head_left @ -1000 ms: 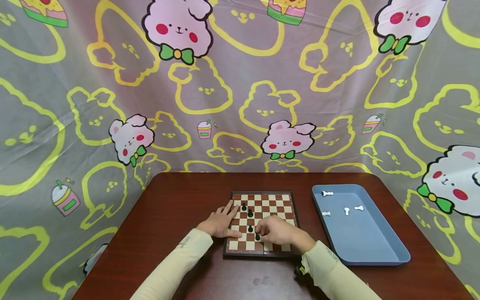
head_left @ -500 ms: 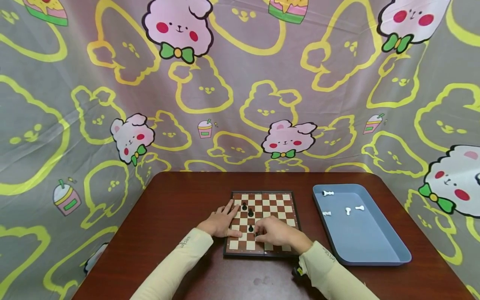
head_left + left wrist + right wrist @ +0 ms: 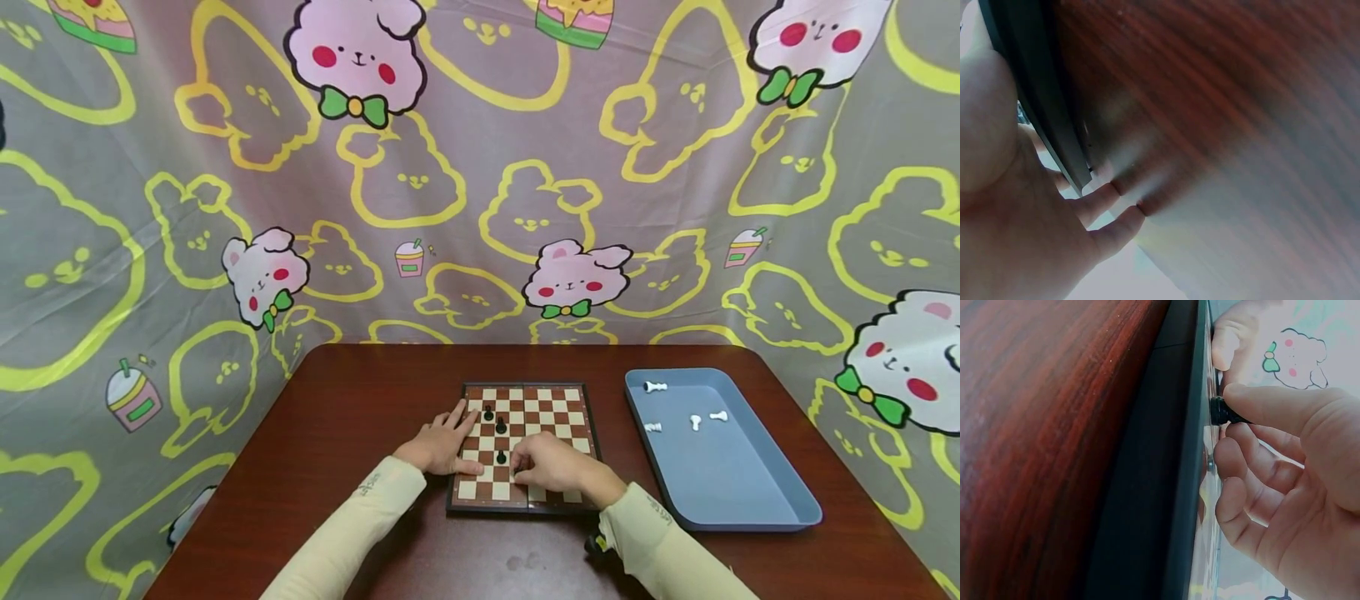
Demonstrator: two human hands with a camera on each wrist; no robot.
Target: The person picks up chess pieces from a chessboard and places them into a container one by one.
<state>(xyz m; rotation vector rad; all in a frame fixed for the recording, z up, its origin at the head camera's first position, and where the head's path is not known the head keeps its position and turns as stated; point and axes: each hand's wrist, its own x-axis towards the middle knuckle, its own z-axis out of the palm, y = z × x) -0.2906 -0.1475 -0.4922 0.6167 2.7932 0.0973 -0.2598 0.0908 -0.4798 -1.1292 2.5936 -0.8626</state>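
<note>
A brown-and-cream chessboard lies flat on the table. My left hand rests on its left edge, fingers spread, the thumb reaching over the near-left squares. In the left wrist view, fingertips of that hand come down at the tabletop beside the board's dark side. My right hand pinches a small black chess piece between thumb and fingers, its base at the board's surface. In the head view the fingers mostly hide this piece. Three other black pieces stand upright nearby: a far one, a middle one and a nearer pawn-like one.
To the right of the board stands a blue-grey tray with several white chess pieces lying in it. The brown table ends at a cartoon-printed curtain at the back and sides.
My right hand has shifted slightly left, and its fingers now cover most of the black chess piece that showed a second ago. My left hand has stayed in place.
</note>
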